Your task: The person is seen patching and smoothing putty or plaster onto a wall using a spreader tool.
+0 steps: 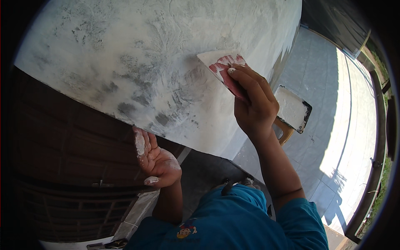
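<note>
My right hand (pixel 256 98) grips a flat red putty scraper (pixel 230 75) smeared with white. The scraper's broad end lies against a large white surface (pixel 196 33) with grey, patchy putty marks; whether the whole edge touches it I cannot tell. At that surface's lower edge, my left hand (pixel 156 160) is turned palm up with its fingers stretched out and close together. White putty coats its thumb and one finger. The fingertips meet the edge, and nothing is seen in the palm.
A dark-rimmed rectangular tray (pixel 293 108) with white putty rests on a tan stool (pixel 284 131) beyond my right wrist. Dark brown panelling (pixel 75 141) is on the left. Tiled floor (pixel 316 83), partly sunlit, extends along the right toward a low edge.
</note>
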`<state>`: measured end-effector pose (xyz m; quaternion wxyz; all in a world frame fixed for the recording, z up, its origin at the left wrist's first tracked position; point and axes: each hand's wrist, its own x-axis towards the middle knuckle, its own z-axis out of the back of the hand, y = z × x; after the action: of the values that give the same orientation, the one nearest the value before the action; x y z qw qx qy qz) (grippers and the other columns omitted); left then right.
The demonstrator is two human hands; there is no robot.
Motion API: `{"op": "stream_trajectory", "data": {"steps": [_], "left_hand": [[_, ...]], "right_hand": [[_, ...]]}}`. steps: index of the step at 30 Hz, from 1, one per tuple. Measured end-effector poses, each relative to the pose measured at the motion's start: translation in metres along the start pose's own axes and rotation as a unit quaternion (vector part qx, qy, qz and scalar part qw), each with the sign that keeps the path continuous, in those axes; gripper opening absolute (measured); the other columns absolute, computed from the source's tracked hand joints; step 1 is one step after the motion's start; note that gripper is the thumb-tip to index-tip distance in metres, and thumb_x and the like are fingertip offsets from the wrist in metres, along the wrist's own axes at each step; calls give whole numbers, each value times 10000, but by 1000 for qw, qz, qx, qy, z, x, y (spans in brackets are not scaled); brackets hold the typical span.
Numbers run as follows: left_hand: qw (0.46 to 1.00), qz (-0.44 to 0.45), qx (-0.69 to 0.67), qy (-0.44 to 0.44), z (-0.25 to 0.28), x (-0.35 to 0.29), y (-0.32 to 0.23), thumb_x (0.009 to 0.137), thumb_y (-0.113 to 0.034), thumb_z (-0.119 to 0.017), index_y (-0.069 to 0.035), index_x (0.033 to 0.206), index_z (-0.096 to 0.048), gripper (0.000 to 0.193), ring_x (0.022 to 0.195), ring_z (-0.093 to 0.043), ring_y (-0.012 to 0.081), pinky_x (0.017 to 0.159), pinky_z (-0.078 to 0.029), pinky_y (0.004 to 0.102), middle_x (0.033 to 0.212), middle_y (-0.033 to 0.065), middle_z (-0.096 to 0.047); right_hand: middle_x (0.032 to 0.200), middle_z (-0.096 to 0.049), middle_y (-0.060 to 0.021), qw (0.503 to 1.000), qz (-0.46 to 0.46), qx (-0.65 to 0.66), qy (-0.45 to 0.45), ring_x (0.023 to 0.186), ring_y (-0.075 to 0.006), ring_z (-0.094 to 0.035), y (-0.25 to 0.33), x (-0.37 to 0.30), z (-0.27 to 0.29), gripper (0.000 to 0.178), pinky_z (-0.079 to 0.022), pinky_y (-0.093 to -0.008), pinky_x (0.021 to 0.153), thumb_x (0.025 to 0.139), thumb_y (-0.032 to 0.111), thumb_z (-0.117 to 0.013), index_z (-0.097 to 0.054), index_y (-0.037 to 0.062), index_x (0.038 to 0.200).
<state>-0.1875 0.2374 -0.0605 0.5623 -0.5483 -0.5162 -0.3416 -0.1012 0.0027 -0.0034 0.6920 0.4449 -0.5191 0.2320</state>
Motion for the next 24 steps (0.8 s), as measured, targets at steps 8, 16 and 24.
{"op": "stream_trajectory", "data": {"steps": [8, 16, 24], "left_hand": [[997, -23, 73, 10, -8, 2, 6, 991, -502, -122, 93, 1452, -284, 770, 1354, -354, 489, 1136, -331, 499, 1430, 408, -314], [974, -43, 216, 49, -2, -1, 5, 1006, -309, -161, -43, 1498, -285, 573, 1356, -349, 489, 1127, -351, 502, 1481, 351, -284], [962, -99, 234, 96, 8, -1, 15, 994, -231, -159, -77, 1512, -226, 545, 1352, -323, 522, 1098, -380, 549, 1472, 362, -284]], "right_hand": [[1117, -683, -123, 973, -68, 73, 210, 1043, -273, -665, 31, -141, 7, 382, -526, -403, 949, 732, -33, -680, -692, 68, 1100], [994, -678, -102, 978, -208, 21, 4, 884, -289, -668, -32, -16, 5, 361, -548, -353, 762, 697, -94, -624, -674, 60, 1020], [992, -685, -103, 935, -293, 112, 165, 906, -253, -679, 25, -144, 2, 354, -550, -345, 823, 705, -116, -600, -681, 35, 1016]]}}
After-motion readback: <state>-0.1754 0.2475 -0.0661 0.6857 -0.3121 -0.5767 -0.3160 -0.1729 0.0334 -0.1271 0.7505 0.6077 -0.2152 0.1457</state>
